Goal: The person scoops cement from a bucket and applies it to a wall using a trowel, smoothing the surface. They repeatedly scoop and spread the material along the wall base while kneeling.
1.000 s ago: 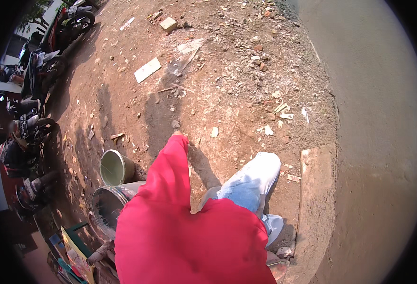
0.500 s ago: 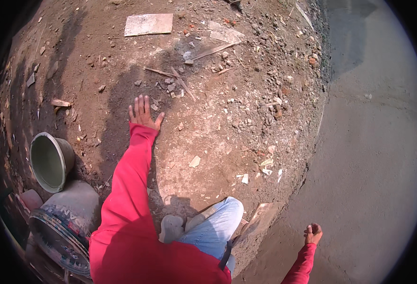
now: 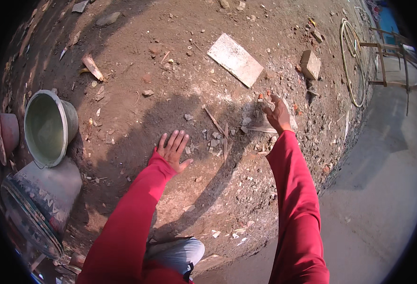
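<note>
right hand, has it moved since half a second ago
Yes, the right hand moved left and forward, from in front of the grey cement surface to over stony ground near the pale board.

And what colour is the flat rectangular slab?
The slab is dirty off-white, seen best in the head view.

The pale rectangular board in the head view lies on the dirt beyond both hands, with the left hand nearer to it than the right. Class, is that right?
Not quite: the head view shows the right hand nearer to the pale rectangular board than the left hand. The board does lie on the dirt beyond both hands.
</note>
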A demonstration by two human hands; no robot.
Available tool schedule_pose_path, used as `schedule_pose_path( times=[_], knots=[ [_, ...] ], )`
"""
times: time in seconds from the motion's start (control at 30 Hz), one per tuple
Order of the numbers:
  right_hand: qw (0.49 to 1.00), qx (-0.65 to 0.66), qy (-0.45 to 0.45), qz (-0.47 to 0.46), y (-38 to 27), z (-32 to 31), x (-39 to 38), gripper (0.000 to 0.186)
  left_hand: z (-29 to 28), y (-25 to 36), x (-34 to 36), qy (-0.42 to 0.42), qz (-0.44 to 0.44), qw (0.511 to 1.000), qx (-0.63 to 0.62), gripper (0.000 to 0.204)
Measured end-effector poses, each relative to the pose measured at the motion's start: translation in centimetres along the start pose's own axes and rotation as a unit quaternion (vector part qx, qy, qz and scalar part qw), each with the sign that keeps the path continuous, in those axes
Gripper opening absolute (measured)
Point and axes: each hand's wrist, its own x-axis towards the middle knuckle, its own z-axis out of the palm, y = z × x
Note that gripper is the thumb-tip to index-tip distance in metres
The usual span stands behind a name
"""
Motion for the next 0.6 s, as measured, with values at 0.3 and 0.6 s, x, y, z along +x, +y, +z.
schedule_pose_path(
  times=[0.3,0.6],
  knots=[
    [0.978,-0.195,-0.024,0.071,-13.3,1.3,9.2,0.096,0.1,-0.2,-0.8,-0.017,-0.026,1.0,-0.002,0.091],
    [0.95,0.238,0.121,0.161,-13.2,-0.6,-16.0,0.025,-0.9,0.6,0.1,0.034,0.027,0.999,0.027,0.097]
  ],
)
